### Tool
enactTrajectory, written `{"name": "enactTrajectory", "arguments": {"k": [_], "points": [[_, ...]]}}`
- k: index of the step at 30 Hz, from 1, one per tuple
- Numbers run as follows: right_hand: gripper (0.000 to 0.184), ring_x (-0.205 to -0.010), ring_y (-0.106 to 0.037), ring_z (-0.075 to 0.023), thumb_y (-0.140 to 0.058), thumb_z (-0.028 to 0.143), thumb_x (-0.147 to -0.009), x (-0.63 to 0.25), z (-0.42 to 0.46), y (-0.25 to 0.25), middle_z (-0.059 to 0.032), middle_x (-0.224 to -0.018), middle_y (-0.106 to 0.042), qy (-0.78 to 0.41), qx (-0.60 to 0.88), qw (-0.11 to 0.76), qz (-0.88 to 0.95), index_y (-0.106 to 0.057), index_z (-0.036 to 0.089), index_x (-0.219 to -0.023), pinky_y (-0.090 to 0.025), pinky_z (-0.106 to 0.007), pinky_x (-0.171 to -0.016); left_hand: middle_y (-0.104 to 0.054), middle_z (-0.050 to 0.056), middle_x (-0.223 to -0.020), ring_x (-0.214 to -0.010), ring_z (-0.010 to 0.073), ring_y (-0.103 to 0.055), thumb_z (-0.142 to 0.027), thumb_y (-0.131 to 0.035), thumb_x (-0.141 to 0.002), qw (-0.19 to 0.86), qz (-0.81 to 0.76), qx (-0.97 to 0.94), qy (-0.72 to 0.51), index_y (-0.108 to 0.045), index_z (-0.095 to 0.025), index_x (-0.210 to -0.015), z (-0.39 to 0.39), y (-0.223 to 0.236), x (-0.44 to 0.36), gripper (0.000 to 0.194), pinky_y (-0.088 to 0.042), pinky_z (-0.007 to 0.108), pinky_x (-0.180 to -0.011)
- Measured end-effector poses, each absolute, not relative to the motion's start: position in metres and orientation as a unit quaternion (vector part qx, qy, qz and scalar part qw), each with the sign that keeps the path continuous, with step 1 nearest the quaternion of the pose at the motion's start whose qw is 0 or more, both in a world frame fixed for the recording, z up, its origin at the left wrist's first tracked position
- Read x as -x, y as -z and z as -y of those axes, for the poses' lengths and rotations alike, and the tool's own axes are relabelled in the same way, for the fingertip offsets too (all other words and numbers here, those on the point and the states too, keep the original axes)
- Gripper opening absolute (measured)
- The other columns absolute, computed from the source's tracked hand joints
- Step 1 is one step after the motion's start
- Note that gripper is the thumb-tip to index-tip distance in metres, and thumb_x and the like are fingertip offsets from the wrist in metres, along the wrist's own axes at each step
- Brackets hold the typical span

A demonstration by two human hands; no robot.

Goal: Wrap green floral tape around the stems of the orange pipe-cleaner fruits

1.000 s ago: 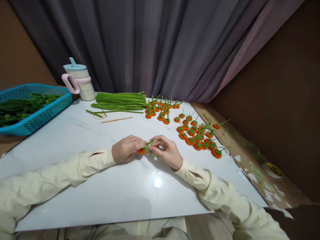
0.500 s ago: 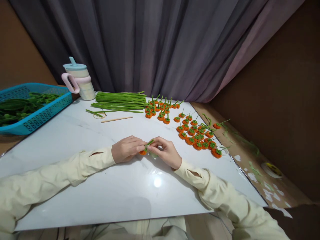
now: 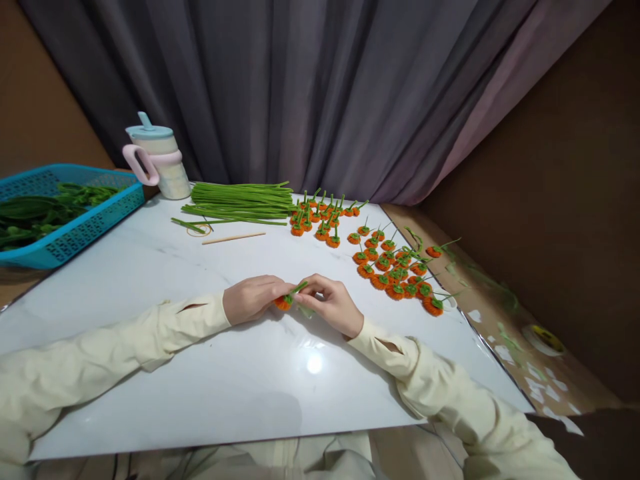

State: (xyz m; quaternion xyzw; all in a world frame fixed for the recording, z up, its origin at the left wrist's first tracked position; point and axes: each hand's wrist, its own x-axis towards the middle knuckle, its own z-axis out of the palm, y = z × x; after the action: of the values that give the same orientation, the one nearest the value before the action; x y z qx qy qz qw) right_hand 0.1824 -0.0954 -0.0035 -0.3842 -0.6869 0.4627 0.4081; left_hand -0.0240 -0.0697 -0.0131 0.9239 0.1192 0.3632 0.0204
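Over the middle of the white table, my left hand (image 3: 254, 299) is closed on a small orange pumpkin (image 3: 283, 303) that looks made of pipe cleaner. A short green stem (image 3: 299, 288) rises from its top. My right hand (image 3: 330, 303) pinches by the stem, with thumb and forefinger together; a pale greenish strip (image 3: 305, 311) shows beneath these fingers, its kind unclear. Several like pumpkins (image 3: 383, 265) stand to the right of my hands, with a second cluster (image 3: 323, 220) behind them.
Green pipe cleaners (image 3: 240, 201) lie in a bundle at the back, near a thin wooden stick (image 3: 233, 239). A lidded tumbler (image 3: 167, 167) and a blue basket (image 3: 75, 233) of green pieces stand left. Paper scraps and a tape roll (image 3: 545, 340) lie right.
My left fingers have drawn back slightly to the left, so more of the orange pumpkin shows. My right hand stays almost where it was.
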Motion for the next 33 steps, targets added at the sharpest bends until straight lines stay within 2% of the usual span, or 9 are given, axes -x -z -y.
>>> {"name": "enactTrajectory", "arguments": {"k": [7,12,17,23,30,33], "points": [[0.027,-0.060,-0.055,-0.0122,-0.070,0.042,-0.070,-0.1827,0.0946,0.0036,-0.0002,-0.069,-0.063,-0.510,0.385,0.406,0.653,-0.061,0.019,-0.080,-0.043,-0.026,-0.061,-0.063,0.009,-0.088,-0.077,0.0157,-0.061,-0.012,-0.031,-0.094,0.034,-0.134,-0.917,-0.374,-0.042,-0.016,-0.122,0.0713,0.0145,0.0222,0.031,-0.052,0.025,-0.064],[0.023,-0.058,-0.051,-0.0114,-0.069,0.039,-0.072,-0.1806,0.0945,0.0039,0.0007,-0.066,-0.062,-0.493,0.388,0.400,0.669,-0.061,0.019,-0.080,-0.042,-0.025,-0.058,-0.062,0.009,-0.086,-0.075,0.0156,-0.061,-0.012,-0.031,-0.093,0.024,-0.128,-0.923,-0.363,-0.041,-0.016,-0.122,0.0714,0.0133,0.0231,0.032,-0.052,0.025,-0.063],[0.019,-0.058,-0.051,-0.0113,-0.066,0.036,-0.075,-0.1796,0.0949,0.0034,0.0000,-0.067,-0.062,-0.474,0.377,0.400,0.688,-0.061,0.018,-0.081,-0.041,-0.025,-0.058,-0.063,0.011,-0.091,-0.081,0.0172,-0.060,-0.007,-0.031,-0.090,-0.017,-0.092,-0.928,-0.361,-0.041,-0.015,-0.120,0.0706,0.0107,0.0222,0.033,-0.052,0.027,-0.069],[0.016,-0.061,-0.054,-0.0119,-0.063,0.035,-0.078,-0.1808,0.0969,0.0003,-0.0010,-0.069,-0.064,-0.418,0.378,0.404,0.720,-0.062,0.018,-0.079,-0.043,-0.024,-0.059,-0.066,0.011,-0.096,-0.082,0.0170,-0.061,-0.006,-0.032,-0.089,-0.050,-0.070,-0.924,-0.372,-0.046,-0.016,-0.113,0.0700,0.0084,0.0202,0.030,-0.051,0.027,-0.071],[0.013,-0.058,-0.051,-0.0098,-0.058,0.029,-0.083,-0.1811,0.0998,-0.0039,-0.0011,-0.069,-0.063,-0.315,0.365,0.404,0.778,-0.062,0.017,-0.079,-0.043,-0.022,-0.058,-0.066,0.010,-0.094,-0.082,0.0174,-0.062,-0.004,-0.030,-0.088,-0.020,-0.091,-0.924,-0.371,-0.050,-0.014,-0.109,0.0709,0.0086,0.0215,0.031,-0.051,0.025,-0.069],[0.013,-0.058,-0.050,-0.0099,-0.058,0.029,-0.083,-0.1808,0.0995,-0.0038,-0.0011,-0.071,-0.061,-0.309,0.369,0.395,0.783,-0.061,0.017,-0.080,-0.042,-0.022,-0.057,-0.065,0.009,-0.091,-0.081,0.0167,-0.062,-0.007,-0.031,-0.089,-0.002,-0.107,-0.927,-0.360,-0.050,-0.014,-0.110,0.0709,0.0094,0.0232,0.028,-0.051,0.025,-0.071]]}}
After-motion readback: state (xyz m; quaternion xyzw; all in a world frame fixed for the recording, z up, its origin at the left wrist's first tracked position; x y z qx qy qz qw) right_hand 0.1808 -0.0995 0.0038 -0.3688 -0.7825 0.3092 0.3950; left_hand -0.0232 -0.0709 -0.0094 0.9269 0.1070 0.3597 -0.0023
